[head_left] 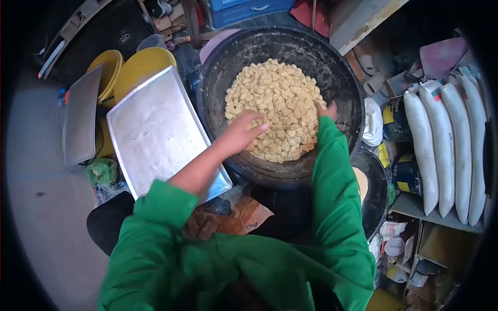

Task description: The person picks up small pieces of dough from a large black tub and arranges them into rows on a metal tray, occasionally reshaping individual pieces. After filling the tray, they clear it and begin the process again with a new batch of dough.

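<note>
A big black round tub (pixel 280 173) holds a heap of small, pale beige, dough-like pieces (pixel 280 93). Over the heap's lower left side is my left hand (pixel 243 133), its thumb and fingers apart and curved, with pieces showing between them. My right hand (pixel 326 109) rests at the heap's right edge beside the tub wall, fingers apart. The green sleeve covers part of that hand. A few pieces near the heap's lower right look browner. Just left of the tub, a bare metal tray (pixel 161 129) leans at an angle.
Another metal tray (pixel 83 116) stands farther left, near yellow buckets (pixel 140 67). On the right, several long white sacks (pixel 423 145) stand on a shelf (pixel 438 216). A smaller black basin (pixel 381 186) sits below the tub's right side. Blue drawers (pixel 249 14) are at the back.
</note>
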Action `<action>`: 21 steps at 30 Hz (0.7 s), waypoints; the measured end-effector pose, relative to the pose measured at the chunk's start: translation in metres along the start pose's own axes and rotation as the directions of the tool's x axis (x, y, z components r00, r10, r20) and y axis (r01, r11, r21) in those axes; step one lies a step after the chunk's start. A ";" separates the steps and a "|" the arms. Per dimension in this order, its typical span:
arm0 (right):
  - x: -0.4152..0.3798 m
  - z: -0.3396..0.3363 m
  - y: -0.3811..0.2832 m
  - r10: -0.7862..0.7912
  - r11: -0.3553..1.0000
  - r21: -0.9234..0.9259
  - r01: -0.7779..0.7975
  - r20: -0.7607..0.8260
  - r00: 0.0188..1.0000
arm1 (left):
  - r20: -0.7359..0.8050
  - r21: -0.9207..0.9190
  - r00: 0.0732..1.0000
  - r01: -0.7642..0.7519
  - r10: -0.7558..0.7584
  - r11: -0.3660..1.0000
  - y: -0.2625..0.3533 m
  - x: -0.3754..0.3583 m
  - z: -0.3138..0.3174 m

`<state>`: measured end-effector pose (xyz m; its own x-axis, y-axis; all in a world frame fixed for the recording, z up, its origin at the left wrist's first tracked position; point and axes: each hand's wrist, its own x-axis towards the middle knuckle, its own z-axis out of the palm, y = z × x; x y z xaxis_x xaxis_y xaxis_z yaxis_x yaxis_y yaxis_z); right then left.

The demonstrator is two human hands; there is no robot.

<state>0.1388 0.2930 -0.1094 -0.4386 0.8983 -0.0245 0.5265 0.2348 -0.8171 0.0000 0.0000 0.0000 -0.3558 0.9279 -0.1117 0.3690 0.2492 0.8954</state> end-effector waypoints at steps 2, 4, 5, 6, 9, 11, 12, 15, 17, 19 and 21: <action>-0.035 0.040 -0.009 -0.078 0.981 0.177 0.079 -0.011 0.997 | 0.037 -0.327 0.973 0.226 -0.227 0.917 0.012 0.028 0.044; 0.045 0.039 -0.016 -0.373 0.925 -0.143 0.353 -0.157 0.914 | -0.008 -0.478 0.970 0.208 -0.242 0.853 0.018 0.135 0.107; 0.037 0.044 -0.029 -0.359 0.931 -0.131 0.341 -0.147 0.922 | 0.017 -0.581 0.961 0.233 -0.275 0.780 0.018 0.137 0.114; 0.025 0.047 -0.047 -0.353 0.909 -0.267 0.319 -0.091 0.931 | 0.046 -0.669 0.949 0.262 -0.313 0.696 0.014 0.131 0.114; 0.014 0.033 -0.054 -0.327 0.837 -0.482 0.259 -0.060 0.943 | 0.217 -0.042 0.959 0.197 -0.183 0.980 0.034 0.119 0.085; 0.001 0.043 -0.039 -0.406 0.306 -0.908 0.286 0.147 0.902 | 0.095 0.143 0.994 -0.075 0.062 0.987 0.072 0.089 0.096; -0.012 0.049 -0.044 -0.399 0.257 -0.880 0.399 0.279 0.874 | 0.113 0.153 0.985 -0.144 0.127 0.978 0.091 0.079 0.105; -0.052 0.063 -0.064 -0.353 0.367 -0.693 0.620 0.513 0.783 | 0.541 0.185 0.776 -0.487 0.325 0.854 0.154 0.043 0.106; -0.068 0.053 -0.060 -0.282 0.485 -0.667 0.566 0.493 0.823 | 0.614 0.135 0.687 -0.576 0.388 0.806 0.167 0.012 0.104; -0.066 0.043 -0.041 -0.117 0.730 -0.598 0.332 0.370 0.922 | 0.571 0.028 0.696 -0.546 0.435 0.837 0.176 -0.029 0.103; -0.027 0.034 0.033 0.010 0.935 -0.355 0.021 0.085 0.996 | 0.507 -0.063 0.623 -0.663 0.596 0.746 0.190 -0.088 0.103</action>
<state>0.1434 0.2638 -0.1547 -0.4940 0.8656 -0.0817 0.7412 0.3701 -0.5601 0.1899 -0.0052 0.1359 0.4333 0.8671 0.2457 0.4572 -0.4464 0.7692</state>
